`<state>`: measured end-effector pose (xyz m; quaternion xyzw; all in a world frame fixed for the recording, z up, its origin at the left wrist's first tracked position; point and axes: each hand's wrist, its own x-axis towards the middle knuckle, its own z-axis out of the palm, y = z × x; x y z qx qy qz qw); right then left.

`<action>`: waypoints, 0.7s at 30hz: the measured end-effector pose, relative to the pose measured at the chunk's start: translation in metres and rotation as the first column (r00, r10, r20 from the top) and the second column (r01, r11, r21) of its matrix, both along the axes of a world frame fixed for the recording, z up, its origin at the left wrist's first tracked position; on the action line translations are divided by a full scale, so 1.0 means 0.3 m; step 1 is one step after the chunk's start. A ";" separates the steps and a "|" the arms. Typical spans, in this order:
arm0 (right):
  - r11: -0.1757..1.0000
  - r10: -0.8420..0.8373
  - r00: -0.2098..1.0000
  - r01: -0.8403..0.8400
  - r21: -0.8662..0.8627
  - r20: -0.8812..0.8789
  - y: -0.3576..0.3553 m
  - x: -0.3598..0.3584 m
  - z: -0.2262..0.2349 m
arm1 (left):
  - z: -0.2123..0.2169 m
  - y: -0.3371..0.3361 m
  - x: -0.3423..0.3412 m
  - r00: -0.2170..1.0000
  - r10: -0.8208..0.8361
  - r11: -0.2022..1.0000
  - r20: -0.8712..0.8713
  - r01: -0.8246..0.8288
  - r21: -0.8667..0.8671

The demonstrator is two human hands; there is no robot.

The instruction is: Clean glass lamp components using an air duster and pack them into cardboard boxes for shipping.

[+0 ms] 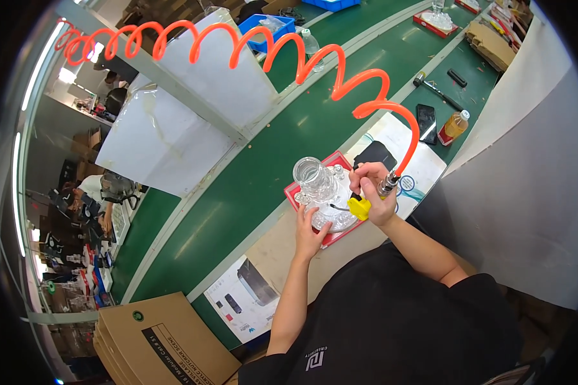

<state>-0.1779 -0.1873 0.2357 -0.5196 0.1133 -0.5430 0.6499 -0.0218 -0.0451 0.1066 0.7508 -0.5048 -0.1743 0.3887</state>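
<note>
A clear see-through piece with a wide round neck (pixel 309 174) and a broad base (pixel 338 220) sits on a red tray (pixel 332 244) in front of me. My left hand (pixel 309 233) grips the near left side of that base, thumb and fingers spread around it. In my right hand (pixel 377 196) is a yellow air blow gun (pixel 359 208), its thin dark nozzle pointing left over the clear piece. A metal coupling (pixel 388 184) joins the gun to an orange coiled air hose (pixel 412 128), which stretches up and away to the far left.
A black phone (pixel 426 124), a bottle of amber liquid (pixel 453 128) and a hammer (pixel 438 92) lie to the right. Cardboard boxes (pixel 167 340) stand at lower left. A green conveyor belt (pixel 250 186) runs beyond the work board. At far left, another person's arm (pixel 107 217) shows.
</note>
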 end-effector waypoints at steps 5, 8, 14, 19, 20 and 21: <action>1.000 0.017 1.000 -0.017 0.003 -0.020 0.032 0.018 -0.016 | 0.004 -0.004 -0.002 1.000 0.010 1.000 -0.008 -0.010 0.004; 1.000 0.024 0.999 -0.024 -0.008 -0.044 0.044 0.014 -0.012 | 0.005 0.003 0.000 1.000 0.019 1.000 0.015 -0.019 -0.006; 0.999 0.038 0.999 -0.038 -0.012 0.002 0.045 0.004 -0.027 | -0.002 -0.025 0.048 0.997 0.019 0.998 0.073 -0.015 -0.058; 0.997 -0.020 0.999 0.022 -0.068 0.028 -0.003 0.026 -0.022 | -0.010 -0.039 0.121 0.997 0.056 0.994 0.059 -0.051 -0.096; 0.995 -0.061 0.997 0.064 -0.077 0.038 -0.027 0.029 -0.018 | -0.011 -0.039 0.131 0.998 0.043 0.994 0.049 -0.038 -0.100; 0.993 -0.108 0.993 0.110 -0.045 0.055 -0.052 0.035 -0.013 | -0.009 -0.042 0.138 0.999 0.030 0.994 0.040 -0.026 -0.106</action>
